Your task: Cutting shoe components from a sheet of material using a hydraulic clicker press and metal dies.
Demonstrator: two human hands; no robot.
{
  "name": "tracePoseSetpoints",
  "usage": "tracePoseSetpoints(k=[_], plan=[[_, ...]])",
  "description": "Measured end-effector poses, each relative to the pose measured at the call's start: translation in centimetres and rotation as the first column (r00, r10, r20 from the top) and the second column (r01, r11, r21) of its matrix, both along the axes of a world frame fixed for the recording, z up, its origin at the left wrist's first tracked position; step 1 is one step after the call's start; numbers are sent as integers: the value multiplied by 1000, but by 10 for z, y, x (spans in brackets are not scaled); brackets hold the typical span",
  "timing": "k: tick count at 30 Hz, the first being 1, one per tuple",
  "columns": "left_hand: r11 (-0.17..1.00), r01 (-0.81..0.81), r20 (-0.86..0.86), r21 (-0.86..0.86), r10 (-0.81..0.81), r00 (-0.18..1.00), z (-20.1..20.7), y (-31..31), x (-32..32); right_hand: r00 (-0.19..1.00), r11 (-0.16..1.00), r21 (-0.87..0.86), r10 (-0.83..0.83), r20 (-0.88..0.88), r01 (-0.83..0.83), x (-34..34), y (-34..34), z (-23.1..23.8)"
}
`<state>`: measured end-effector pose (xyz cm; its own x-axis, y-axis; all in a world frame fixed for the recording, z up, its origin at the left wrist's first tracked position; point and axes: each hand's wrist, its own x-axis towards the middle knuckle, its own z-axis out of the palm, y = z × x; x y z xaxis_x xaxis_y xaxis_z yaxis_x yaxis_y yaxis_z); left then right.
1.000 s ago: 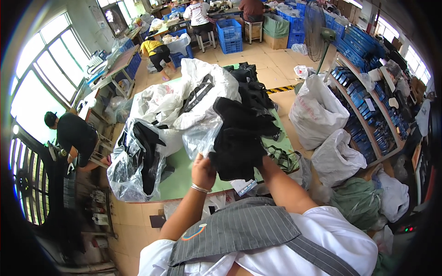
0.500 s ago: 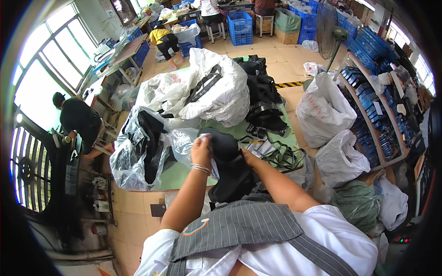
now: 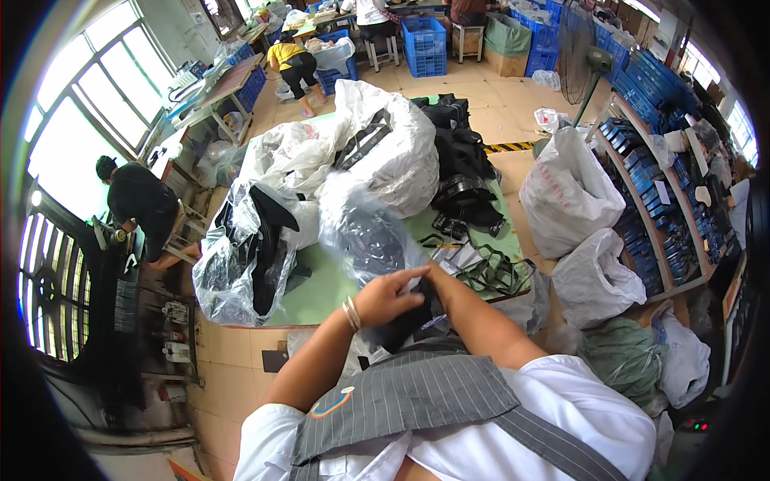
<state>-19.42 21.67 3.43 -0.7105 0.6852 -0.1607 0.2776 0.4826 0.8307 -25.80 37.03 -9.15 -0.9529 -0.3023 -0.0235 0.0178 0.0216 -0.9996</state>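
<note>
A clear plastic bag [image 3: 361, 228], blurred by motion, stands out over the table in front of me, with something dark inside it. Below the bag, close to my apron, hangs a soft black fabric piece [image 3: 401, 327]. My left hand [image 3: 387, 298] lies across its upper part, fingers stretched out and pointing right. Partly behind those fingers, my right hand [image 3: 429, 282] is at the right side of the black piece and appears to grip it; most of its fingers are hidden.
On the green table [image 3: 325, 276] are a large white sack [image 3: 401, 148], a clear bag of black pieces [image 3: 241, 256], black goods [image 3: 461, 160] and tangled straps [image 3: 497, 272]. More white sacks [image 3: 569, 188] stand right. A person in black [image 3: 140, 200] works at the left.
My left hand has come down and right from the top of the black piece, its fingers now stretched out. The clear bag now bulges up where the black piece was. The black piece sits lower.
</note>
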Motion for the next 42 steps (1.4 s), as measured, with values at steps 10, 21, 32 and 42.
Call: tracePoseSetpoints(k=[10, 21, 32, 42], plan=[[790, -518, -146, 328, 584, 799, -82, -41, -13, 968, 959, -192, -176, 179, 210, -45, 31, 50], [-175, -976, 985, 130, 138, 106, -52, -43, -18, 814, 855, 139, -518, 262, 499, -16, 10, 13], [878, -469, -554, 98, 440, 707, 24, 8, 41, 775, 830, 256, -556, 301, 496, 0, 9, 19], [828, -559, -631, 49, 459, 626, -19, -13, -27, 959, 602, 766, -276, -66, 226, -25, -25, 19]])
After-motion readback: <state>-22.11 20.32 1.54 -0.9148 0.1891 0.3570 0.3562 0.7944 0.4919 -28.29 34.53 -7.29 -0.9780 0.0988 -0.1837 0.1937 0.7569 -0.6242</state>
